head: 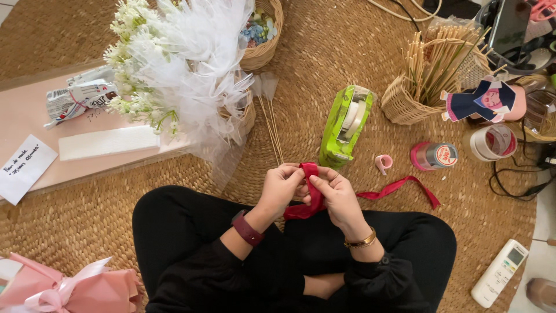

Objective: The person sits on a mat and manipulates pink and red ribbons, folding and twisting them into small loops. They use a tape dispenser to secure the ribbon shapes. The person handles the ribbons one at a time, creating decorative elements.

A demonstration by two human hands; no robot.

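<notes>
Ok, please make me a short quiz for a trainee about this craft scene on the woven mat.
1. True or false: both hands pinch the red ribbon.
2. Which thing lies just beyond the hands? A) green tape dispenser B) white remote control C) pink bouquet
3. On which wrist sits the gold bracelet?

Key: 1 true: left hand and right hand both hold it. 2 A. 3 the right.

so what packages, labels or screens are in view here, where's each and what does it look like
Wrapper: crumpled white packet, red and dark print, on the pink board, upper left.
Note: white paper slip, handwritten, left edge.
Jar: pink, lying on the mat, round red and white label.
Remote: white, small grey screen, lower right.
Paper doll: navy and pink, by the stick basket.
</notes>
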